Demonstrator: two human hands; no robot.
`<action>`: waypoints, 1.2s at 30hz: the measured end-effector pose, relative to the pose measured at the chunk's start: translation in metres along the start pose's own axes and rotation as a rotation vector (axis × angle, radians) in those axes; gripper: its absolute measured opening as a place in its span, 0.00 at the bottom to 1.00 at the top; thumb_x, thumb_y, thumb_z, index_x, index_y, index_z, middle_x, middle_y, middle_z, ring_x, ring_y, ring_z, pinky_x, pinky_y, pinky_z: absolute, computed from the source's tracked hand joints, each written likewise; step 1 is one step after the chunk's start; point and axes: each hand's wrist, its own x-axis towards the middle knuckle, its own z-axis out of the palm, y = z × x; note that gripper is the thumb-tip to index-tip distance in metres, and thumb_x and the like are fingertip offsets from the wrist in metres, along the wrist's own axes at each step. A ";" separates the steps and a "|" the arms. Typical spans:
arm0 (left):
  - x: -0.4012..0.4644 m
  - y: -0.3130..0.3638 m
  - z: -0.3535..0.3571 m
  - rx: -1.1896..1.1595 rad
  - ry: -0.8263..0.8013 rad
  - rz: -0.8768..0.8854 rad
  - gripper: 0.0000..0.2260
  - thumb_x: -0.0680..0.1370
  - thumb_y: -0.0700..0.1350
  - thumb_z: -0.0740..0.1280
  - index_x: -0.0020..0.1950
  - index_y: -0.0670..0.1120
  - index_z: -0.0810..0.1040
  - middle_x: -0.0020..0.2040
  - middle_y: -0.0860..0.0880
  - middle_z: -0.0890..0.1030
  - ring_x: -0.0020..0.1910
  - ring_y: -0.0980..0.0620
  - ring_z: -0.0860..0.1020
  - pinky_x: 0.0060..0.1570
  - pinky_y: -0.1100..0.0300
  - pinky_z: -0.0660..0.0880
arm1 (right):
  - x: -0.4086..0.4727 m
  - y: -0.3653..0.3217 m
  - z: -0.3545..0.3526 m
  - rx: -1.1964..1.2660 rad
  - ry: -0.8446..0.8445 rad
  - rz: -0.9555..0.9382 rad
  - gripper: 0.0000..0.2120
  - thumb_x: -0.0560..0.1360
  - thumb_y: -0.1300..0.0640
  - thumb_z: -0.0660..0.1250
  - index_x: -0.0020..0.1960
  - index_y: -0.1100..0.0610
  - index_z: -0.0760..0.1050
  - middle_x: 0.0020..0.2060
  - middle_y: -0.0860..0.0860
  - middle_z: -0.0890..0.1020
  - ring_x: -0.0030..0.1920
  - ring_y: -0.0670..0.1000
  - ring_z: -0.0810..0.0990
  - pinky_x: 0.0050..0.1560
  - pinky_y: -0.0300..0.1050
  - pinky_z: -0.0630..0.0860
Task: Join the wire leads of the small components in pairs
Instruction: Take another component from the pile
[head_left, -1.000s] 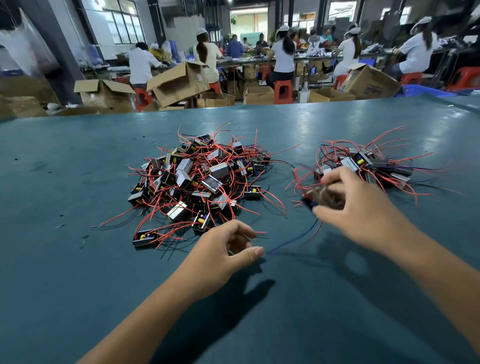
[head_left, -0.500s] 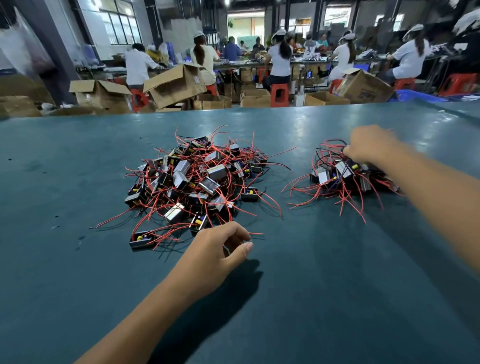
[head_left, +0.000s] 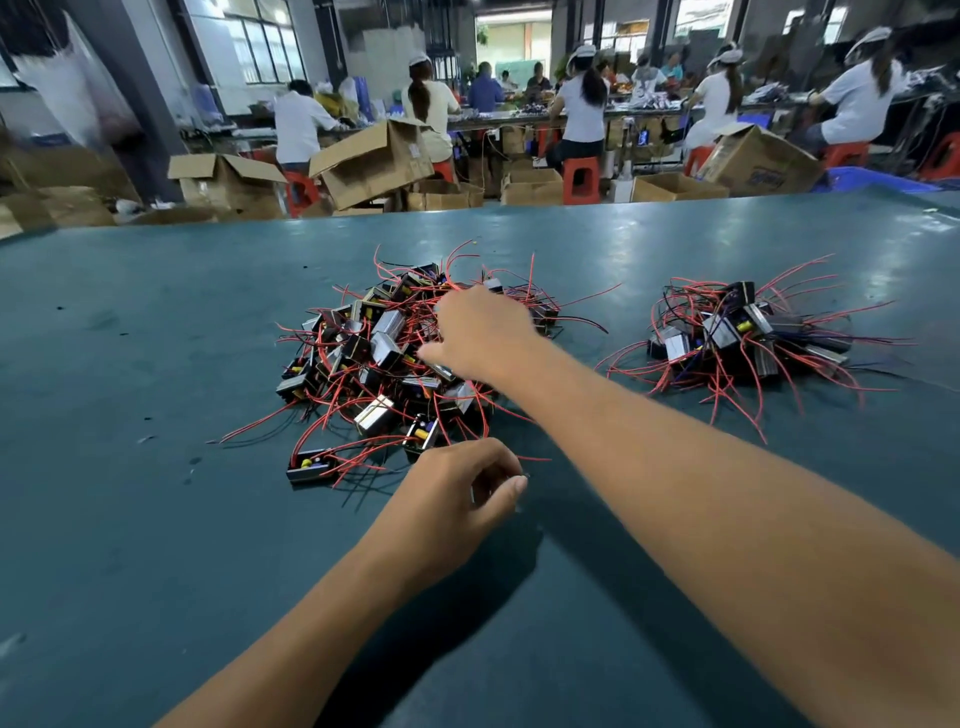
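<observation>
A big heap of small black-and-silver components with red and black wire leads lies mid-table. A smaller heap of the same components lies to its right. My right hand is over the big heap's right side, slightly blurred. Its fingers reach down onto the components and nothing is lifted. My left hand rests on the table just in front of the big heap. Its fingers are curled under and its thumb is stretched forward. Whether it holds anything is hidden.
The teal table stretches wide to the left and towards me. One component lies apart at the heap's near left edge. Beyond the far edge stand cardboard boxes, red stools and several seated people at benches.
My right hand left the smaller right heap, where it set down what it held, and swung left onto the big heap. My left hand has stayed put.
</observation>
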 end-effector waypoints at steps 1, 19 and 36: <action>0.000 0.000 0.000 -0.010 -0.003 -0.005 0.03 0.79 0.43 0.70 0.46 0.48 0.80 0.36 0.57 0.78 0.36 0.58 0.75 0.36 0.72 0.66 | 0.003 -0.007 0.009 -0.084 -0.011 0.004 0.16 0.75 0.43 0.69 0.51 0.56 0.75 0.49 0.54 0.80 0.49 0.59 0.81 0.43 0.49 0.74; 0.003 -0.010 -0.002 -0.132 0.131 -0.175 0.03 0.79 0.44 0.71 0.45 0.49 0.81 0.35 0.54 0.81 0.32 0.61 0.75 0.34 0.69 0.70 | -0.051 0.059 -0.046 1.222 0.118 0.153 0.05 0.74 0.62 0.73 0.45 0.61 0.76 0.36 0.54 0.81 0.35 0.50 0.80 0.36 0.41 0.80; 0.008 0.000 -0.016 -0.856 0.435 -0.198 0.06 0.75 0.44 0.71 0.51 0.48 0.80 0.37 0.47 0.80 0.33 0.49 0.76 0.30 0.60 0.75 | -0.172 0.096 -0.021 1.644 0.028 0.086 0.17 0.63 0.65 0.77 0.51 0.56 0.81 0.54 0.59 0.84 0.53 0.55 0.82 0.59 0.49 0.79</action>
